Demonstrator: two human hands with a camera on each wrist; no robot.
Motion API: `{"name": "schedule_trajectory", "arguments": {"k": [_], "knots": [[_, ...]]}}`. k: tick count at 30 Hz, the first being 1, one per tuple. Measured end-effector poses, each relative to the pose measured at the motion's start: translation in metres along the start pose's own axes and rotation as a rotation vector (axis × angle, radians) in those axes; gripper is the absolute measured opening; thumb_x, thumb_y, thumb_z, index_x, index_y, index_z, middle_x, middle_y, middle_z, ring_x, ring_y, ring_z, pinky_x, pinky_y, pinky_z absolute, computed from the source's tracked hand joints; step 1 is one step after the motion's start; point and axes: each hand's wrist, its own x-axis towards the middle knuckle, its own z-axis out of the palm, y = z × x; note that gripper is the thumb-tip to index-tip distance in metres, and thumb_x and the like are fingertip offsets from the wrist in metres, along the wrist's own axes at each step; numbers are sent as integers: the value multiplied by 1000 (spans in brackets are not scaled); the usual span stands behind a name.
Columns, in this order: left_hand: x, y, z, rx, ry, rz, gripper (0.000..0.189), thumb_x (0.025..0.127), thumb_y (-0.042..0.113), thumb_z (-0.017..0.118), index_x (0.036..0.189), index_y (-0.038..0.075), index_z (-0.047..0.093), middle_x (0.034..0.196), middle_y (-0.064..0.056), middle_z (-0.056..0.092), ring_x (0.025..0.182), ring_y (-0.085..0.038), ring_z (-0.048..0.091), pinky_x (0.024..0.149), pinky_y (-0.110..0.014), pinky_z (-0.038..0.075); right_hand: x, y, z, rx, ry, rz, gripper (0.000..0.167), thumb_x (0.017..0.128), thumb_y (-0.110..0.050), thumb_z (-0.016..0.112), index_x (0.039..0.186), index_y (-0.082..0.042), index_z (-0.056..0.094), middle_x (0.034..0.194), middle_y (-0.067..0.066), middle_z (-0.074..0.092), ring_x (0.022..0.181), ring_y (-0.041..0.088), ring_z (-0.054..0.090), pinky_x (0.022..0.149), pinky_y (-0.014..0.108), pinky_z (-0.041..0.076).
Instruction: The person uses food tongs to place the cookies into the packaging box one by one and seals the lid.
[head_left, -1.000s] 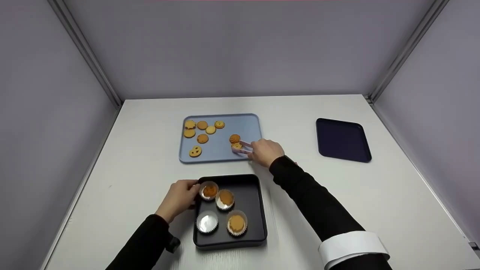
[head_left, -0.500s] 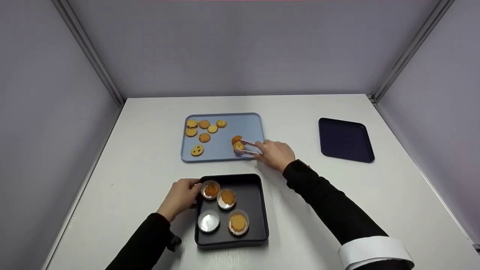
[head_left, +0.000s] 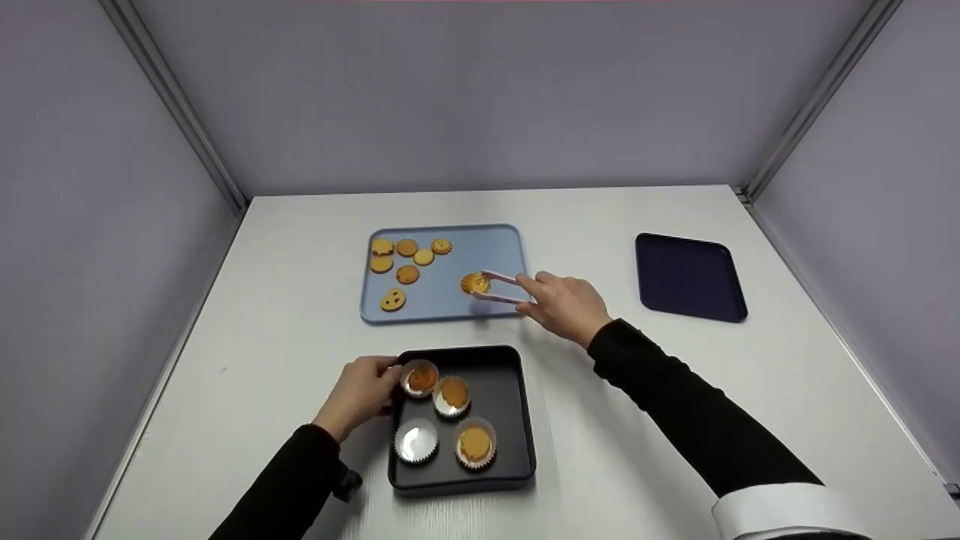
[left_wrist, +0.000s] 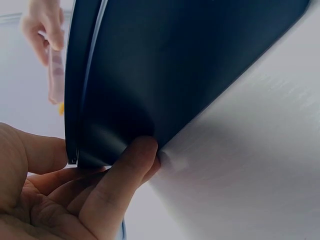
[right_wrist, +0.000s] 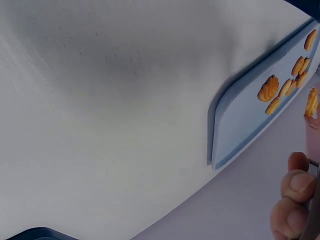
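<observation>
My right hand (head_left: 566, 307) grips pale pink tongs (head_left: 501, 298) over the right part of a light blue tray (head_left: 480, 247). Between the tong tips is a round yellow cookie (head_left: 480, 283), raised off the tray; the right wrist view shows this cookie (right_wrist: 311, 102) apart from the others. A browner ridged cookie (right_wrist: 268, 88) lies on the tray, mostly covered by the held one in the head view. My left hand (head_left: 361, 396) holds the upper left corner of a black baking pan (head_left: 499, 405). In the left wrist view its fingers (left_wrist: 122, 185) press against the pan's side and edge.
Three cupcake cups in the pan contain cookies, such as the lower right cup (head_left: 475, 444). A fourth, silver cup (head_left: 416, 441) shows its shiny bottom. Several cookies (head_left: 407, 274) lie on the blue tray's left side. A dark navy tray (head_left: 691, 277) stands at the right.
The right hand has moved right and slightly up with the tongs. The yellow cookie has risen from the tray between their tips. The left hand has kept its hold on the pan.
</observation>
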Motion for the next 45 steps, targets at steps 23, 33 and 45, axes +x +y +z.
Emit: {"name": "schedule_trajectory", "arguments": {"k": [23,33,45], "knots": [[0,0,1,27,7,-1,25,105,16,54,116,6,75,81,-10,63,67,-17,63,60,-32,60,-26,-44,-23,74,141,-507,45,97,-38,71,134,-13,65,87,0,61,57,10,52,50,28,48],[-1,1,1,28,22,16,22,105,13,55,108,5,75,76,-5,61,65,-14,61,60,-32,61,-31,-61,-21,105,82,-590,45,97,-41,71,135,-17,64,88,-3,60,58,8,51,48,26,45],[-1,1,1,37,15,22,24,105,13,55,115,4,75,80,-9,64,67,-15,64,61,-33,61,-33,-81,-14,98,-93,-634,49,97,-46,69,140,-21,63,87,-5,59,60,6,52,48,24,43]]}}
